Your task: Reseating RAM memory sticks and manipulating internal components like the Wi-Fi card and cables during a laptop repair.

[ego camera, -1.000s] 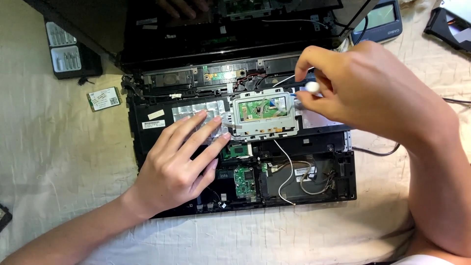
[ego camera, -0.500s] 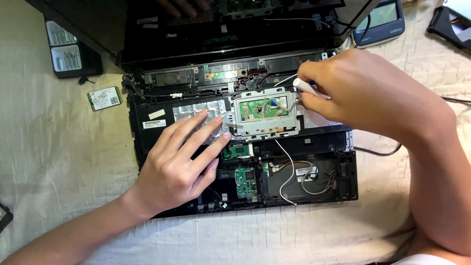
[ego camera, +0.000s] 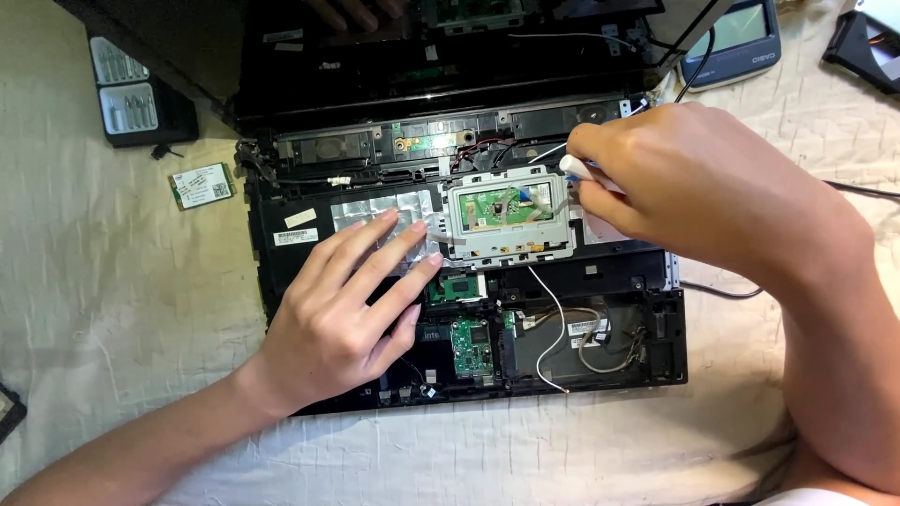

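White label (ego camera: 296,236) beside flat left hand (ego camera: 349,314), fingers apart; right hand (ego camera: 698,192) fingers clamped on screwdriver (ego camera: 579,170).

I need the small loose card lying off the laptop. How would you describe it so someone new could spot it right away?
Start at the opened black laptop chassis in the middle of the cream cloth. Look just past its upper left corner, below the black case of tool bits. There the small wireless card lies alone on the cloth: a green-edged rectangle with a white label, the only circuit board not inside the laptop.
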